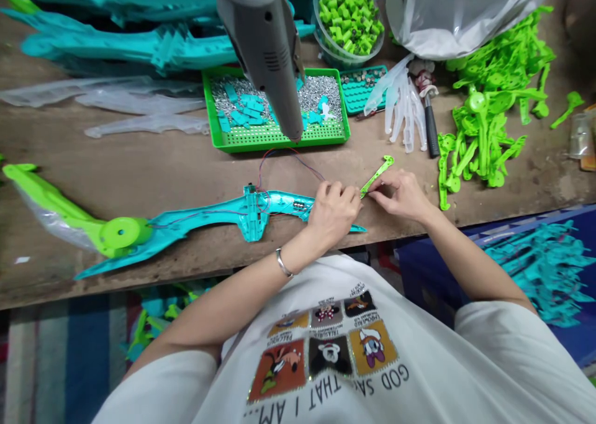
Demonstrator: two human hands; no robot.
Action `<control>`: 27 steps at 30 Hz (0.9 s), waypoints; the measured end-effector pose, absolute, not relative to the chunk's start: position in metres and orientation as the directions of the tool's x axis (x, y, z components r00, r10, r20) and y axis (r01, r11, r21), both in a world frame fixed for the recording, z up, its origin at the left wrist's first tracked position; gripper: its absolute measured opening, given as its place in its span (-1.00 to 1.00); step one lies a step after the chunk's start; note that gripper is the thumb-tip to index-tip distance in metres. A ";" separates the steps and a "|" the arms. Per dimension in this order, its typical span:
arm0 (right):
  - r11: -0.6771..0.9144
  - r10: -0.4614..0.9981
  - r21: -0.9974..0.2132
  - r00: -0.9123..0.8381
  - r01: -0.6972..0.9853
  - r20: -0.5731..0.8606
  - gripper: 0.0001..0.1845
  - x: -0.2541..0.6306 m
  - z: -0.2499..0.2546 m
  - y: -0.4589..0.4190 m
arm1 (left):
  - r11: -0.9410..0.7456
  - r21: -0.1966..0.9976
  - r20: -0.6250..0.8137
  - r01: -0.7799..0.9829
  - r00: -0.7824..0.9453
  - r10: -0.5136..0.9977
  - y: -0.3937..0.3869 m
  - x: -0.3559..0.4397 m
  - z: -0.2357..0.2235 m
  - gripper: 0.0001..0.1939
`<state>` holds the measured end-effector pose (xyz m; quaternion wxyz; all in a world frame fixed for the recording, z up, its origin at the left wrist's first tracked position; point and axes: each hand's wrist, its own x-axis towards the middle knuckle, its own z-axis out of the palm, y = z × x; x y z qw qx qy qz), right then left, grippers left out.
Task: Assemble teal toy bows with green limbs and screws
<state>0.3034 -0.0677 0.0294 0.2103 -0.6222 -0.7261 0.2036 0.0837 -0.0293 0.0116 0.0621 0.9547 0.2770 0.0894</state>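
Observation:
A long teal plastic shell (218, 216) with thin wires lies along the front of the wooden table (139, 169). A bright green piece with a round hub (118, 233) is joined to its left end. My left hand (333, 212) is closed, resting on the shell's right end. My right hand (400, 194) is closed in a pinch on the near end of a thin green strip (377, 174). The strip slants up to the right and meets my left fingers too.
A grey powered screwdriver (267, 45) hangs above a green tray (274, 139) of screws and teal bits. Behind are a bowl of green pegs (349, 14), a hammer (431, 126), clear plastic pieces (403, 104), a heap of green parts (488, 113) and stacked teal shells (116, 45).

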 end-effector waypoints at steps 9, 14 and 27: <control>0.120 0.992 -0.604 -0.126 0.788 0.032 -0.93 0.307 0.024 -0.060 | -0.897 0.149 0.134 0.415 0.891 0.435 -0.025 0.077 0.013 -0.62; 0.137 0.990 -0.601 -0.133 0.787 0.051 -0.94 0.309 0.023 -0.058 | -0.892 0.169 0.077 0.419 0.897 0.435 -0.024 0.079 0.013 -0.61; -0.083 0.996 -0.630 0.087 0.772 -0.024 -0.97 0.305 0.025 -0.060 | -0.930 0.118 0.006 0.348 0.936 0.351 -0.024 0.085 0.022 -0.65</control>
